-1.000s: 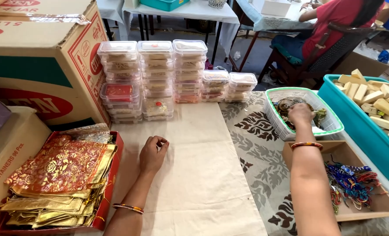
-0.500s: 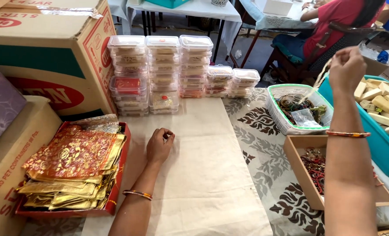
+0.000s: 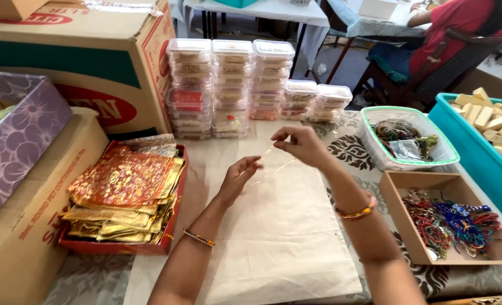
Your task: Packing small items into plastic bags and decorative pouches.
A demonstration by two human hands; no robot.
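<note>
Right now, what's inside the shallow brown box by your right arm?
The shallow brown box holds a tangled heap of bead strings in red, blue and green, piled toward its right side. Its left floor is bare. Whatever lies under the heap is covered.

Looks like a small craft packing workroom; stacked clear lidded boxes (image 3: 231, 85) filled with goods at the far side of a cloth-covered table (image 3: 279, 237); large cardboard cartons (image 3: 76, 62) piled at left; red tray of gold and red foil pouches (image 3: 124, 197) near left; shallow box of coloured thread bands (image 3: 451, 220) at right; teal crate of pale blocks (image 3: 488, 135) far right; another seated worker (image 3: 460, 28) beyond.
</note>
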